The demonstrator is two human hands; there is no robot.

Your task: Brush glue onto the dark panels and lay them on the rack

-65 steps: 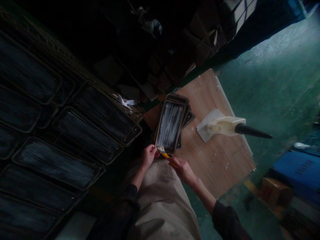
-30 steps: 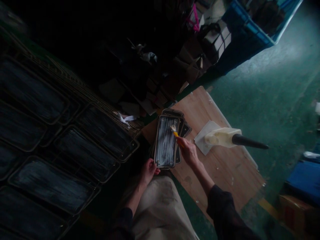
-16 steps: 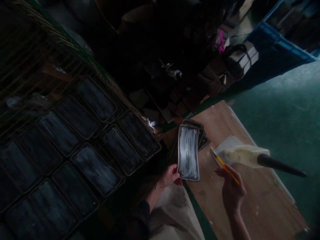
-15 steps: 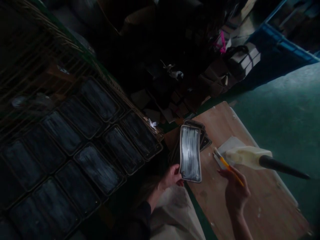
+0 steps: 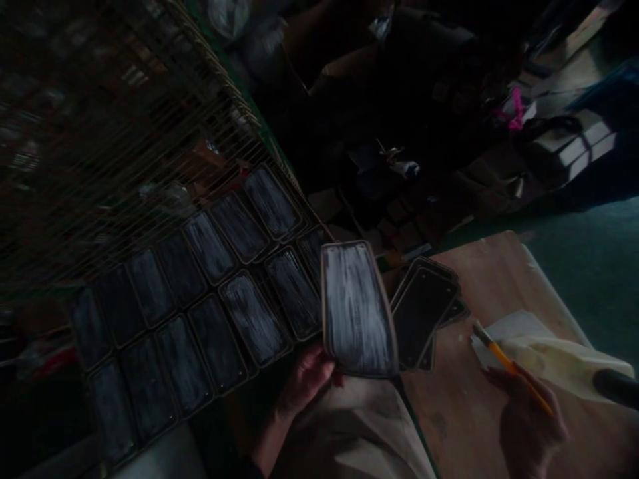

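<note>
Your view is dim and low in contrast, its upper middle sunk into near-black where shapes barely separate. Cool, muted light shows on the green floor (image 5: 606, 233) at the right, while you get a soft, pale sheen on the streaked plate (image 5: 357, 306), among the brightest surfaces. Shadow pools in the folds of your trousers (image 5: 364, 426). Fine detail is soft throughout: the wire rack (image 5: 100, 166) smears at the upper left, and your right hand (image 5: 532, 416) looks blurred and murky

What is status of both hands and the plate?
Left hand grips coated plate by corner; right hand holds brush; bottle beside right hand.
</note>
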